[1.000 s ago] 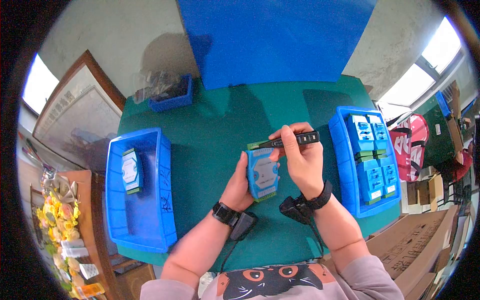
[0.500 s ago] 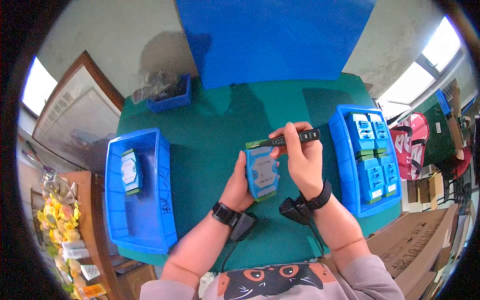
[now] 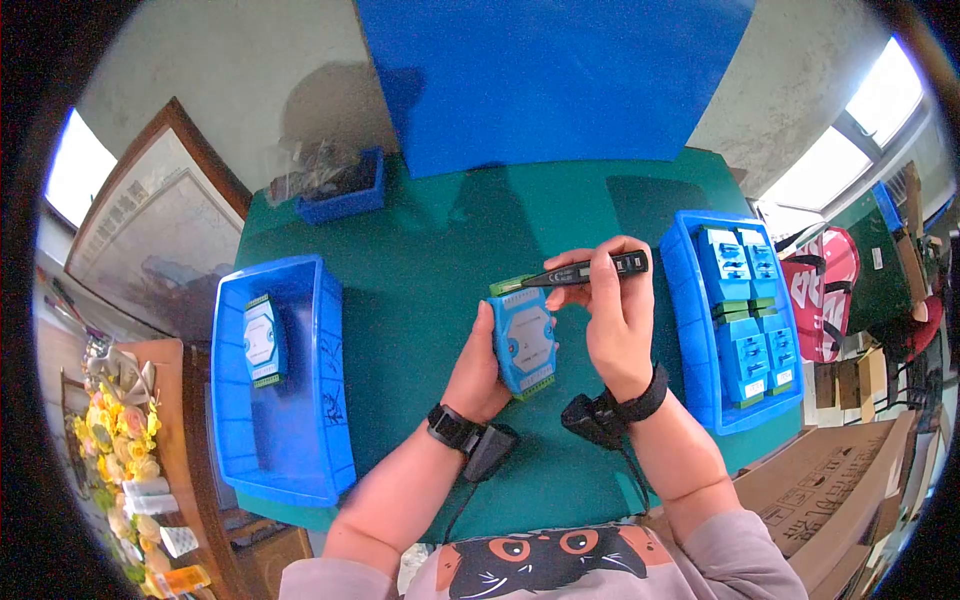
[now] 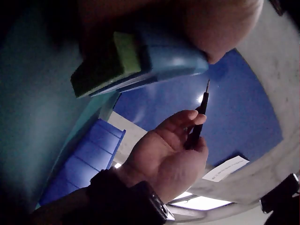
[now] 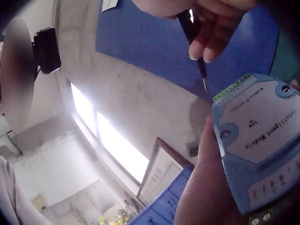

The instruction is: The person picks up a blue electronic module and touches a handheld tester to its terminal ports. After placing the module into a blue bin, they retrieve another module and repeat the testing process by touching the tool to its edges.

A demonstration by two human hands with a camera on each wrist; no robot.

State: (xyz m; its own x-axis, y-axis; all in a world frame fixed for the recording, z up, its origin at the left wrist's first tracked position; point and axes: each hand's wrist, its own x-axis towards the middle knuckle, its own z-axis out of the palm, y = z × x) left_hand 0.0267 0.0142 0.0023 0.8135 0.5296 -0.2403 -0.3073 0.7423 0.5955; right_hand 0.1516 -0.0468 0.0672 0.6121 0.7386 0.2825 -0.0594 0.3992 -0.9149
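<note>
My left hand grips a blue module with a pale label and green terminal blocks at both ends, tilted face up. "Intelligent Module" is printed on its face in the right wrist view. In my right hand I pinch a black tester screwdriver with small windows in its handle. Its thin metal tip points at the module's far green terminal block. The left wrist view shows the screwdriver with its bare shaft just beyond the module's edge.
A blue bin on the left holds one similar module. Several more modules stand in the blue bin on the right. At the back left sits a small blue box on the green table.
My right hand has shifted slightly up and to the right with the screwdriver. The module has tilted a little in my left hand, which stays in nearly the same place.
</note>
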